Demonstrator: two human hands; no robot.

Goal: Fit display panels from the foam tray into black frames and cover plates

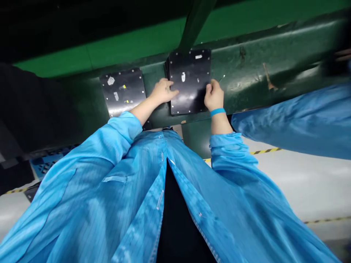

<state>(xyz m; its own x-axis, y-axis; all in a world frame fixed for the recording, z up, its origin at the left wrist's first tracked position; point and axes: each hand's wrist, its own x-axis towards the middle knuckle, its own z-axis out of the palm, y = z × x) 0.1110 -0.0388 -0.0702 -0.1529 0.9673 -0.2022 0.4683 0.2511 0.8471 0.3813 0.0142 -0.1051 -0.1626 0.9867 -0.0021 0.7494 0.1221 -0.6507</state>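
On the dark green bench (153, 73), right between two bare hands, a flat black plate (189, 91) with little shiny dots near its edges and some small white stickers (183, 76) on top. At the left edge of this plate, the left hand (163, 91), thumb and first finger spread apart, tips over the top of the plate. At the right edge, the right hand (214, 96), fingers curled in close together, thumb up by the edge; cannot tell from here about a tight grip or just a touch. Just beside the right hand, a thin little stick (221, 78) with a pale tip; cannot tell if held or just lying there. Around the right wrist, a bright blue band (218, 111). Off to the left on the bench, near the left arm and apart from the middle one, a second black plate (123, 93) with white and yellow stickers. Farther right, something brown (270, 84), too blurry to name. Below that, another person's blue sleeve (296, 120). Down low at the left, a blue crate (46, 162), partly hidden
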